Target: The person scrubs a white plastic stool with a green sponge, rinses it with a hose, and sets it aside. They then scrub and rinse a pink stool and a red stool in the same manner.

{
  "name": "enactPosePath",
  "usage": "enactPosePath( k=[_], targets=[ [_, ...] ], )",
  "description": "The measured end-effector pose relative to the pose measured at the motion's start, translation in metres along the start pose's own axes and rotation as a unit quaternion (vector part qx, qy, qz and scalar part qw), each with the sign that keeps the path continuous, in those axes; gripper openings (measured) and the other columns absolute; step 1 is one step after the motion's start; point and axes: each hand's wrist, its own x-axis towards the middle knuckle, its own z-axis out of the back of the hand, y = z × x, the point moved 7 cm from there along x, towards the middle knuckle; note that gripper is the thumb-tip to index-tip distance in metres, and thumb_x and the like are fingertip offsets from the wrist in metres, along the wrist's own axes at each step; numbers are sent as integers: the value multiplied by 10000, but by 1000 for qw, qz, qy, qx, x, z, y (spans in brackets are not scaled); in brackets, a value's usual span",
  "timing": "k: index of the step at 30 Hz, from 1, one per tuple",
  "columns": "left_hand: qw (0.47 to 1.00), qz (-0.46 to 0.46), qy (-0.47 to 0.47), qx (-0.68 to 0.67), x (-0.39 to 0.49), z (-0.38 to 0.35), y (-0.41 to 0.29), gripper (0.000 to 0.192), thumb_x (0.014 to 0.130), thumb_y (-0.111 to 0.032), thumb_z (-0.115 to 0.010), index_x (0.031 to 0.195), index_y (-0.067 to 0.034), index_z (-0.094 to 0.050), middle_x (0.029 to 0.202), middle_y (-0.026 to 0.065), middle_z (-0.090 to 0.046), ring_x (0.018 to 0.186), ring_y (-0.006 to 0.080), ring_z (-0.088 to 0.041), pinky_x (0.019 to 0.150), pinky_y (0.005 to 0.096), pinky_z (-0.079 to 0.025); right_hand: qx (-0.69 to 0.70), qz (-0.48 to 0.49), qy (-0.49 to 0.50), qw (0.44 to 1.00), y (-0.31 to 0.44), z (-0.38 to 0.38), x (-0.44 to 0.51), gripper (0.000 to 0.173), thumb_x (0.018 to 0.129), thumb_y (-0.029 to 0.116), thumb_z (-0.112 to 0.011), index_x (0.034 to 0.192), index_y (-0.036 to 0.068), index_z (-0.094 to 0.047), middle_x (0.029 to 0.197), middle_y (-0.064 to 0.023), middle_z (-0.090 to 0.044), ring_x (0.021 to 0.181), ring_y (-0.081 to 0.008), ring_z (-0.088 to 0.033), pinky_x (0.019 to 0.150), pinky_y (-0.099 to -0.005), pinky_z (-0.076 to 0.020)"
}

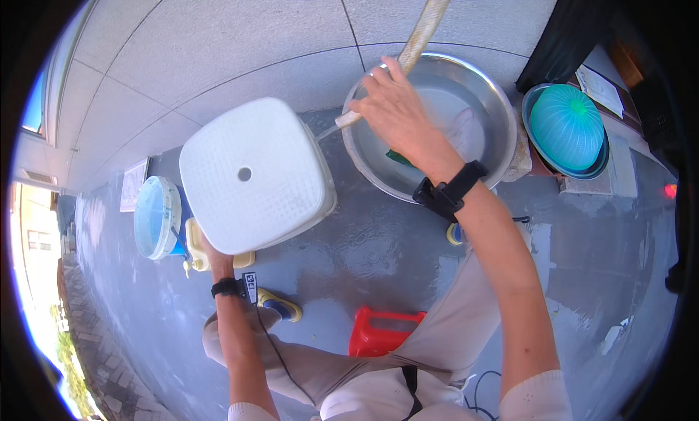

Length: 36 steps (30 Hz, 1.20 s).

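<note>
A white plastic stool [262, 164] with a round hole in its seat is held up on the left side. My left hand [217, 253] grips it from below; the stool hides most of the fingers. My right hand [390, 110] is closed around a pale flexible hose [423, 31], whose open end points at the stool. From that end a thin stream of water [327, 132] runs to the stool's side. Beneath my right hand is a large metal basin [502, 93] holding water, a pale cloth-like item [464, 129] and a green item [398, 158].
Left of the stool are a blue bucket [158, 219] and a cream plastic jug [243, 259]. A red plastic object [377, 333] lies between my legs on the wet floor [349, 252]. At right, a teal mesh basket [568, 127] rests in a smaller basin [527, 118]. A tiled wall [246, 39] rises ahead.
</note>
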Motion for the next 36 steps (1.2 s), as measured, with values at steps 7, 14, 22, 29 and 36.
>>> enactPosePath(
  k=[7, 14, 22, 29, 36],
  targets=[
    [972, 17, 39, 233, -32, 96, 11, 338, 989, -152, -454, 1291, -1, -468, 1215, 109, -574, 1073, 199, -572, 890, 312, -495, -16, -19, 7, 1000, -5, -5, -4, 167, 763, 101, -614, 807, 168, -760, 766, -47, -590, 928, -201, -535, 1095, -391, -262],
    [972, -4, 20, 234, -44, 78, -25, 362, 991, -166, -478, 1306, 9, -440, 1219, 107, -560, 1073, 186, -554, 877, 308, -494, -41, -29, 12, 999, -8, -7, -3, 127, 726, 105, -633, 745, 160, -746, 755, -42, -596, 932, -196, -539, 1097, -394, -270],
    [992, -48, 16, 117, -22, 26, -53, 283, 1002, -229, -461, 1114, 14, -555, 947, 47, -622, 805, 127, -588, 694, 257, -495, 11, -34, -1, 999, -11, -3, -7, 156, 749, 70, -618, 831, 130, -736, 839, -69, -582, 976, -220, -524, 1103, -416, -268],
    [932, -127, 71, 331, -38, -62, -102, 494, 970, -263, -536, 539, -82, -375, 567, -65, -365, 565, 56, -280, 503, 304, -225, 71, -38, -38, 996, -9, 5, 2, 273, 763, 22, -599, 964, 149, -733, 825, -69, -537, 946, -226, -511, 1095, -430, -276],
    [879, -189, 124, 421, -63, -105, -93, 440, 917, -228, -583, 582, 18, -439, 517, 128, -409, 533, 233, -343, 588, 383, -320, 90, -13, -52, 995, -2, 9, 4, 203, 794, 84, -592, 923, 169, -724, 811, -43, -513, 947, -202, -502, 1133, -424, -241]
  ],
)
